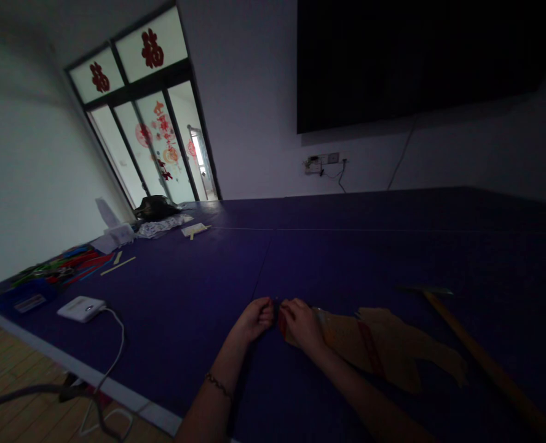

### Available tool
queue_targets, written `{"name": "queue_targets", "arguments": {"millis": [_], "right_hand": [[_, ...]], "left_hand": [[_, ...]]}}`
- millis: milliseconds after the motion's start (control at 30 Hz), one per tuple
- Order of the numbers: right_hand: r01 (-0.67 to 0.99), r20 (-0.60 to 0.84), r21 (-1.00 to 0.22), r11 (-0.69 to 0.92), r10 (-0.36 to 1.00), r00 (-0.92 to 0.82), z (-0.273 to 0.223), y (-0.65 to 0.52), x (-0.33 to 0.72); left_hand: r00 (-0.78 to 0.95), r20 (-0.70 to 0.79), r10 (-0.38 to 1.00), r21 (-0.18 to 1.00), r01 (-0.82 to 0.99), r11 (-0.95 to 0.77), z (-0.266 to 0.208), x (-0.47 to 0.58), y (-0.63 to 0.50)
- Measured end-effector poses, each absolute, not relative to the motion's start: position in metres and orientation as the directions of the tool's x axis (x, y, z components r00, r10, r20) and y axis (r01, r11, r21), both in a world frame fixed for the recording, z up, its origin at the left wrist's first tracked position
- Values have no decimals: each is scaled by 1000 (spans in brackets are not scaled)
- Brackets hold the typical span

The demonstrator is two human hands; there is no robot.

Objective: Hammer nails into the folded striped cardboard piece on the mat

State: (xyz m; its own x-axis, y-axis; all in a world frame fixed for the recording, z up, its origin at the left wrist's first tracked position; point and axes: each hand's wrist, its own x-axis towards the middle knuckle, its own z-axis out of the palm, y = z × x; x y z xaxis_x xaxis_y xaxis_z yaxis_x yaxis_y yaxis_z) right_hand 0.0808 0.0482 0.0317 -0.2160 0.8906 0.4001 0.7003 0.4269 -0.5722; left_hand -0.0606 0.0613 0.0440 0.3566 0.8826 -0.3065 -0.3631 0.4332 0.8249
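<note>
My left hand (257, 319) is closed above the dark blue table, its fingers curled in; what they hold, if anything, is too small and dark to tell. Close beside it on the right, my right hand (302, 321) has its thumb and fingers pinched together, also around something I cannot make out. It rests over the left end of a torn piece of brown cardboard (393, 344) with red print. Further right lies a tool with a wooden handle (480, 351) and a slim metal head (432, 290).
On the left stand a white box-shaped device (82, 309) with a white cable, a blue bin (26, 296), and a pile of red and green tools (77, 261). Pale strips (118, 266), a small white pad (194, 229) and a black bag (155, 208) lie farther back.
</note>
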Motion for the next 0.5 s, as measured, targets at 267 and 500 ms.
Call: {"name": "queue_targets", "arguments": {"millis": [267, 500], "right_hand": [[550, 246, -802, 233, 968, -53, 29, 50, 69], [609, 205, -766, 204, 976, -70, 44, 43, 72]], "left_hand": [[267, -332, 905, 597, -683, 420, 28, -46, 64], [257, -341, 904, 509, -758, 408, 25, -37, 60]]}}
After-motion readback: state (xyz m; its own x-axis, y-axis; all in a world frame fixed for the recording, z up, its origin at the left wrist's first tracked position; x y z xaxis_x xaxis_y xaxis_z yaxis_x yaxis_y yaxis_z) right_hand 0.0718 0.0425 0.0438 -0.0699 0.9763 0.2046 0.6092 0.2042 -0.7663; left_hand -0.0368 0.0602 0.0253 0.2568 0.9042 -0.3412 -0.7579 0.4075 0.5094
